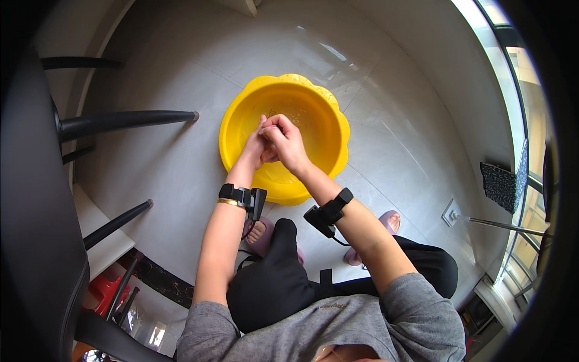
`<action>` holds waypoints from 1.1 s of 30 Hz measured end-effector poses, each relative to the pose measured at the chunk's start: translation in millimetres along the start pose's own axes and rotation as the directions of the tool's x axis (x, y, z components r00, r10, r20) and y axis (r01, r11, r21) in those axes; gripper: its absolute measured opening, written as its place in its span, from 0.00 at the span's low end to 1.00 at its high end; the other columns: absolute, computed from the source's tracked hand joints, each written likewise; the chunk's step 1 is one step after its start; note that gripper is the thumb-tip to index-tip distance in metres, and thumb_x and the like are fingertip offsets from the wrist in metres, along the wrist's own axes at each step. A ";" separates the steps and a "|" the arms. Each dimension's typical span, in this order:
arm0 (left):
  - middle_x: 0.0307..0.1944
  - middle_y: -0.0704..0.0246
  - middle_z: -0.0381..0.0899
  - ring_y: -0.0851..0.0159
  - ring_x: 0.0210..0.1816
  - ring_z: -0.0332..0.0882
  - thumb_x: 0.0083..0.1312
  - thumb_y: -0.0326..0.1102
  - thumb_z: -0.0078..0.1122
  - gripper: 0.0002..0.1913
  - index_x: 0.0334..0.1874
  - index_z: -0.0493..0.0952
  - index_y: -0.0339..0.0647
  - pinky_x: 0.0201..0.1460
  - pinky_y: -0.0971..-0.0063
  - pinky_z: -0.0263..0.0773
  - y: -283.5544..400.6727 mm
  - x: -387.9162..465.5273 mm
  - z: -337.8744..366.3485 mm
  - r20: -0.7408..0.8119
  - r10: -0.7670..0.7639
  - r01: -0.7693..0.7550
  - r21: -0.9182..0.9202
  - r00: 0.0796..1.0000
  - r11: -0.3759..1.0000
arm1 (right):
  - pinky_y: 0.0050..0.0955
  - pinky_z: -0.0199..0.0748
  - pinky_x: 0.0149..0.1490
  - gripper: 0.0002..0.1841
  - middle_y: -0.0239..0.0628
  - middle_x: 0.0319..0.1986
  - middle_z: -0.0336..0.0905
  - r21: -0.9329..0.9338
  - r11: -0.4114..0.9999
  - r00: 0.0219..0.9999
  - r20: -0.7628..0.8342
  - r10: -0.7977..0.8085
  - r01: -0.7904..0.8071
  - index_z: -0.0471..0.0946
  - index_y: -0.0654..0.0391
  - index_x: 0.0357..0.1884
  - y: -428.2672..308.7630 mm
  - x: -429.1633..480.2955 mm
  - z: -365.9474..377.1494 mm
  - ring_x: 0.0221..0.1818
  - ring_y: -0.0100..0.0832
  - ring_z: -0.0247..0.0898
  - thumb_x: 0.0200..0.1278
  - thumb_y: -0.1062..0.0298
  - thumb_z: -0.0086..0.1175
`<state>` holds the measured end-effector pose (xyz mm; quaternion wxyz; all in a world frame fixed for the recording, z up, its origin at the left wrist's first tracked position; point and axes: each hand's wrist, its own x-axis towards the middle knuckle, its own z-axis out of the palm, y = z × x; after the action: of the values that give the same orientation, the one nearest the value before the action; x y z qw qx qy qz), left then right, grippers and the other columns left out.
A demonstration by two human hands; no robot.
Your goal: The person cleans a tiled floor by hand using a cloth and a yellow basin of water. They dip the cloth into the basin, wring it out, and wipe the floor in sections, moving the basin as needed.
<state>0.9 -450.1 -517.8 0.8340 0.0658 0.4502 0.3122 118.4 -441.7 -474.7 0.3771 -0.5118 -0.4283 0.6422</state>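
Note:
A yellow plastic basin [228,113] with a scalloped rim rests on the floor before me; its inside looks wet, and dark marks show on its bottom. Over it, my left hand [256,148] and my right hand [289,144] are pressed together. The right hand's fingers curl over the left palm. A small whitish patch shows between the fingers, too hidden to name. Part of the left hand is covered by the right. Each wrist wears a black strap with a small device, the left one [242,197] and the right one [329,213].
A black chair [31,181] stands at the left, its legs [131,122] reaching toward the basin. Feet in pink slippers [261,235] are on the grey tiled floor [181,167]. At right are a wall socket [451,212], a metal rod [497,223] and a hanging dark patterned cloth [500,185].

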 end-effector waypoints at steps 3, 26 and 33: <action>0.25 0.76 0.71 0.75 0.21 0.66 0.73 0.51 0.35 0.17 0.35 0.71 0.50 0.20 0.83 0.64 -3.2 1.8 16.1 -0.172 0.158 -0.193 -0.211 0.972 0.958 | 0.36 0.74 0.40 0.16 0.44 0.29 0.78 -0.244 0.969 0.986 -0.152 -0.073 0.034 0.70 0.60 0.33 -5.6 -3.1 14.5 0.34 0.45 0.77 0.59 0.56 0.57; 0.53 0.49 0.71 0.50 0.50 0.74 0.63 0.39 0.56 0.25 0.59 0.63 0.34 0.52 0.62 0.69 6.8 3.0 -1.3 -0.219 0.620 0.036 0.955 0.753 0.293 | 0.38 0.72 0.45 0.11 0.38 0.37 0.73 -0.865 0.448 0.974 0.193 -0.122 0.227 0.76 0.50 0.42 27.1 9.3 -36.2 0.42 0.41 0.72 0.57 0.64 0.52; 0.49 0.67 0.75 0.69 0.47 0.75 0.71 0.36 0.38 0.15 0.54 0.71 0.39 0.50 0.72 0.74 16.9 -24.7 32.9 -0.085 0.233 -0.217 0.164 0.969 0.962 | 0.37 0.61 0.58 0.15 0.40 0.33 0.74 -0.511 0.790 0.883 -0.118 -0.455 0.339 0.74 0.55 0.41 -2.4 4.6 -18.9 0.48 0.40 0.68 0.56 0.56 0.54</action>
<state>9.3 -445.4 -474.4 0.7610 0.1645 0.5051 0.3724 136.2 -433.5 -476.0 0.4148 -0.5583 -0.6232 0.3575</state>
